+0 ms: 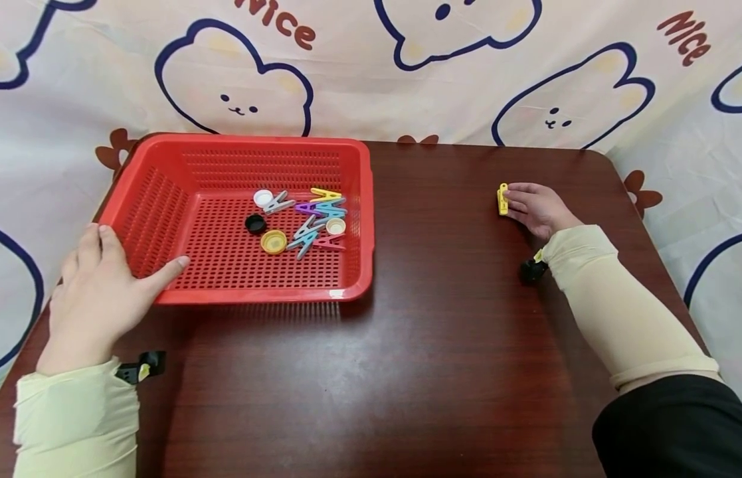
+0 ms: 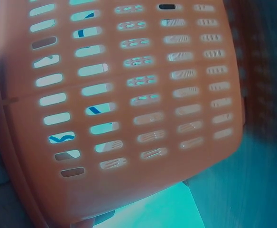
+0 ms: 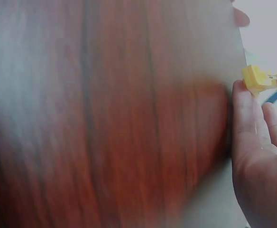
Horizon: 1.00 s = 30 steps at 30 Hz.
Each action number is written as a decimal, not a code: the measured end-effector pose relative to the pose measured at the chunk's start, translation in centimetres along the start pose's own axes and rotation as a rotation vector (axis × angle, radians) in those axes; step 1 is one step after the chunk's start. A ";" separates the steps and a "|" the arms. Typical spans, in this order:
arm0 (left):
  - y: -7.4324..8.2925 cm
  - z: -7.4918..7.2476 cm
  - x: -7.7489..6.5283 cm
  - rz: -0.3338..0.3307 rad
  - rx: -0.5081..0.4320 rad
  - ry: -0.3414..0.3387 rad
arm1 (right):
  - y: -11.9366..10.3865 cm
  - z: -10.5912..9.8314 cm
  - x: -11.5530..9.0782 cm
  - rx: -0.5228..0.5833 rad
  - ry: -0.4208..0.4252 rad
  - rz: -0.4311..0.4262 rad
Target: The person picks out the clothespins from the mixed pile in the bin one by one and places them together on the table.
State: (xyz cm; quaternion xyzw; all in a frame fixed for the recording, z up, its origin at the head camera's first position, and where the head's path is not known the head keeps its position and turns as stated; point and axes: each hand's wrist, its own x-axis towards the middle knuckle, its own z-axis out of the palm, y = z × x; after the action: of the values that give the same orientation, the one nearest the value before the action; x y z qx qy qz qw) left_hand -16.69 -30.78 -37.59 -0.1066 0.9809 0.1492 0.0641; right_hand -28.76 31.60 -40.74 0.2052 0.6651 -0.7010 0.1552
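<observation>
Black sleeve (image 1: 669,425): nearest the camera, at the lower right, with a pale cuff (image 1: 622,312) covering the forearm beyond it.
Left hand (image 1: 95,292): fingers extended, thumb spread wide; it rests over the near left corner of the red basket (image 1: 257,295).
Right hand (image 1: 541,207): fingers drawn together, pinching the yellow clip (image 1: 503,200) between thumb and fingertips.
Yellow clip: well to the right of the red basket, over the far right part of the table (image 1: 436,332); whether it touches the wood, I cannot tell.
Caps in the basket: white (image 1: 263,198), black (image 1: 255,224), gold (image 1: 274,243) and cream (image 1: 335,227).
Clothespins in the basket: grey, yellow, purple, blue and pink, clustered towards its right side, some overlapping.
Backdrop: pale cloth (image 1: 371,99) printed with bears and "Nice", behind the table.
</observation>
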 end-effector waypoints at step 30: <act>-0.2 0.0 -0.3 0.031 -0.027 0.016 | 0.7 2.7 -0.1 -0.852 0.111 -0.255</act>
State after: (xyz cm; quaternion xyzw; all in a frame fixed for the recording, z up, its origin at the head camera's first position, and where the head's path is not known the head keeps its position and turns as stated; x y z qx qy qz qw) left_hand -16.34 -30.91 -37.61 -0.0932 0.9809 0.1624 0.0526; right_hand -28.55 28.83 -41.27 0.0768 0.9217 -0.3661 0.1022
